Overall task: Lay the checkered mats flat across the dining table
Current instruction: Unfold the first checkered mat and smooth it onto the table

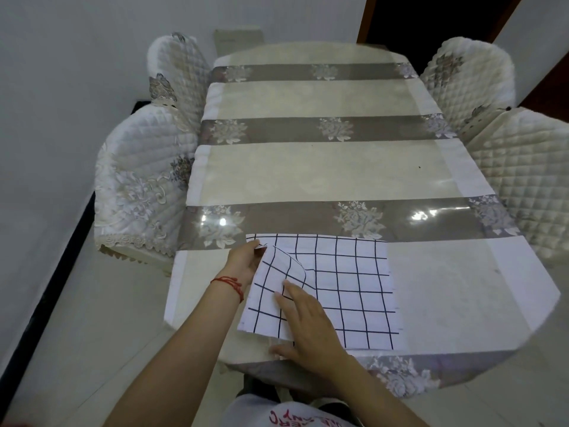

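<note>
the checkered mats [348,282], white cloth ruled with thin dark grid lines, are lying in a stack at the near end of the worktop [308,174], a little left of its middle, with the near edge reaching almost to the worktop's front rim. the lower layer is lying flat, while the top layer is peeling up along its left side, its corner curling over into a soft fold. the left hand [243,263], with a red string around its wrist, is pinching the far left corner of the mats, its grip clamped on the cloth's edge. the right hand [308,322] is resting on the near left part of the top layer, fingers straight and held together, pressing down on the cloth, with the thumb lying off the near edge. the worktop is covered in cream cloth crossed by grey floral bands under a glossy clear sheet that is catching light glare. quilted chairs are standing on both sides, two at the left [144,180] and two at the right [520,180].
</note>
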Motion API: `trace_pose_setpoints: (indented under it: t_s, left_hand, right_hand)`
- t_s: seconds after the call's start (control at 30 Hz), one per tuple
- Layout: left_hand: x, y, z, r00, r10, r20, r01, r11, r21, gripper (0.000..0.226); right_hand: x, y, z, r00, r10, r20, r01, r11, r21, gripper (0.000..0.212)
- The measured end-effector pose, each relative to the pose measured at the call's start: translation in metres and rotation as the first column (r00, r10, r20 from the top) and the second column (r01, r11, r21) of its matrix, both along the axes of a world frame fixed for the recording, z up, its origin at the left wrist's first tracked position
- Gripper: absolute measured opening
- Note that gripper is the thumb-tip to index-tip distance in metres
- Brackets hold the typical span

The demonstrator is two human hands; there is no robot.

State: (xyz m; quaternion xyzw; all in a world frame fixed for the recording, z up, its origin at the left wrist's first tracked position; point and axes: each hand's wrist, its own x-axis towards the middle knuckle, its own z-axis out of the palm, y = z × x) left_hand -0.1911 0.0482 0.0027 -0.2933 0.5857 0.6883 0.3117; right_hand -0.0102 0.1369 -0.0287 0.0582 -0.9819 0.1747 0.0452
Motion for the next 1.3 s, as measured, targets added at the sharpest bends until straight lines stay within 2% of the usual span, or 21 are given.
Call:
trace_pose_setpoints:
  t_s: [0.1,0.17,0.27,0.3,0.33,0.4,0.47,0.57,0.63,0.7,0.77,0.9,0.97,1.13,1.2,1.3]
  left_hand:
    - [0.003,0.000,0.000,0.998,0.023,0.051,-0.025,0.999,0.037,0.022]
    - [0.005,-0.001,-0.001,0.998,0.017,0.067,-0.022,0.997,0.069,0.023]
    - [0.007,-0.006,0.002,0.999,0.035,0.030,-0.039,0.992,0.121,0.020]
    - [0.008,-0.009,0.004,0.999,0.035,0.018,-0.038,0.986,0.163,0.020]
    - [0.009,-0.013,0.005,1.000,0.021,0.006,-0.021,0.982,0.187,0.023]
    - [0.013,-0.016,0.011,0.997,-0.073,-0.037,0.078,0.986,0.149,0.035]
    - [0.025,-0.015,0.020,0.969,-0.218,-0.120,0.218,0.976,-0.008,0.040]
    - [0.052,-0.007,0.035,0.916,-0.343,-0.208,0.321,0.937,-0.136,0.034]
    - [0.070,0.000,0.041,0.889,-0.382,-0.252,0.356,0.924,-0.141,0.029]
    - [0.084,0.007,0.043,0.888,-0.351,-0.296,0.337,0.936,-0.098,0.016]
    - [0.088,0.012,0.043,0.917,-0.249,-0.312,0.250,0.967,-0.036,0.005]
    - [0.080,0.011,0.041,0.949,-0.099,-0.299,0.122,0.991,0.057,0.012]
    - [0.071,0.007,0.042,0.937,-0.117,-0.330,0.143,0.988,0.056,0.012]
    - [0.038,-0.004,0.047,0.886,-0.179,-0.427,0.199,0.980,0.001,0.010]
    - [0.023,-0.006,0.052,0.873,-0.174,-0.455,0.184,0.983,-0.023,0.018]
    - [-0.001,-0.011,0.061,0.858,-0.141,-0.495,0.127,0.990,-0.060,0.018]
  right_hand:
    - [-0.011,0.000,-0.004,0.998,-0.029,-0.052,0.032,0.998,0.057,0.083]
    - [-0.020,0.004,-0.002,0.990,-0.059,-0.130,0.063,0.998,0.026,0.065]
    - [-0.025,0.008,0.006,0.956,-0.142,-0.256,0.121,0.988,-0.096,0.020]
    - [-0.025,0.009,0.011,0.947,-0.200,-0.253,0.159,0.972,-0.173,0.014]
    - [-0.025,0.011,0.019,0.937,-0.288,-0.199,0.227,0.932,-0.282,0.017]
    - [-0.027,0.015,0.029,0.875,-0.482,0.044,0.434,0.741,-0.513,0.039]
    - [-0.032,0.021,0.031,0.814,-0.491,0.311,0.554,0.494,-0.670,0.039]
    - [-0.042,0.024,0.046,0.782,-0.472,0.408,0.566,0.261,-0.782,0.008]
    - [-0.045,0.022,0.054,0.822,-0.408,0.398,0.497,0.172,-0.850,0.013]
    - [-0.047,0.023,0.057,0.857,-0.333,0.394,0.465,0.167,-0.870,0.016]
    - [-0.047,0.024,0.062,0.877,-0.266,0.400,0.454,0.187,-0.871,0.017]
    - [-0.046,0.034,0.066,0.885,-0.235,0.401,0.449,0.211,-0.868,0.005]
    - [-0.048,0.042,0.068,0.882,-0.285,0.377,0.444,0.230,-0.866,0.008]
    - [-0.059,0.069,0.082,0.814,-0.474,0.335,0.473,0.206,-0.857,0.022]
    - [-0.062,0.081,0.089,0.783,-0.550,0.289,0.466,0.211,-0.859,0.023]
    - [-0.065,0.103,0.102,0.732,-0.640,0.235,0.458,0.206,-0.865,0.021]
